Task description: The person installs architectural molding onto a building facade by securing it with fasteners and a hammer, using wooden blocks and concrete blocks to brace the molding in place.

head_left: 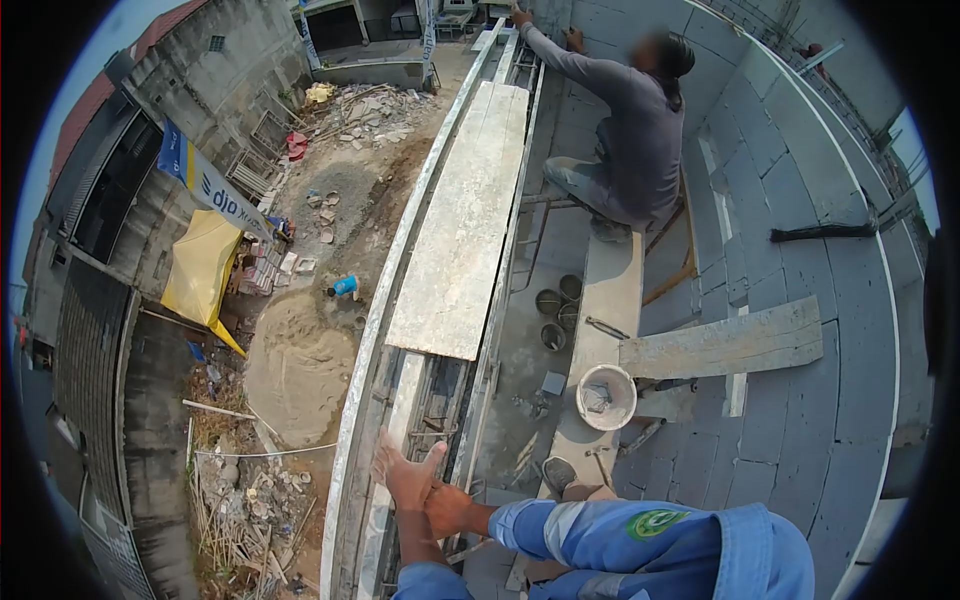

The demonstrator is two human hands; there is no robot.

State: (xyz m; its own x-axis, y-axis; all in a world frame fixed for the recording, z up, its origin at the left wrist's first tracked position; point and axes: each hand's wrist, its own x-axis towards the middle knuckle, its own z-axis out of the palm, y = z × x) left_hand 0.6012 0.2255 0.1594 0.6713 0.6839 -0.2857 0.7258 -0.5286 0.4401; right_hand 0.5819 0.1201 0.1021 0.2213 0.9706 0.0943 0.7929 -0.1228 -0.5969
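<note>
Right hand (450, 508) curled around bare ankle (418, 512)

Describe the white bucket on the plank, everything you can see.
The white bucket is round, plastic-looking, seen from above. It stands upright and open on the long pale plank. Grey mortar-like residue smears its inside; something grey lies on its bottom. A weathered cross board ends just beside it; contact is unclear.

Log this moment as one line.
right hand: on bare foot at ankle | left hand: out of view | foot: at scaffold | bucket: on plank | co-worker: crouched at wall
</note>
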